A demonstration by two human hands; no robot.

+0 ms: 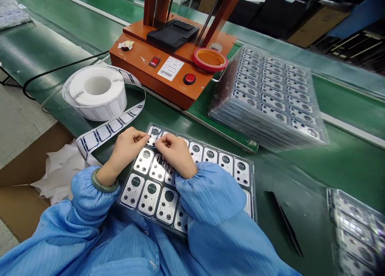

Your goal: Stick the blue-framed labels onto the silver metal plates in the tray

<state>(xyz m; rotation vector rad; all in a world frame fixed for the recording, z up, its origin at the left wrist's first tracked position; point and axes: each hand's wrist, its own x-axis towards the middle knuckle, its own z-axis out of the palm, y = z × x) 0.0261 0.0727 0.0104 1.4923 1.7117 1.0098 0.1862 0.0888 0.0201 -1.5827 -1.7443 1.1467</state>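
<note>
I see a sticker roll (116,103) left, an orange machine (135,63) far. Left hand (128,146) and right hand (177,152) pinch over the near tray (253,177), far-left corner; I can't tell on what. The right sleeve (210,193) hides plates (167,207).

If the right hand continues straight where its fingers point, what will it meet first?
Probably the silver plate in the far left corner of the tray, close to the right hand; the left hand is just beyond. Depth is unclear, so contact may already exist.
</note>
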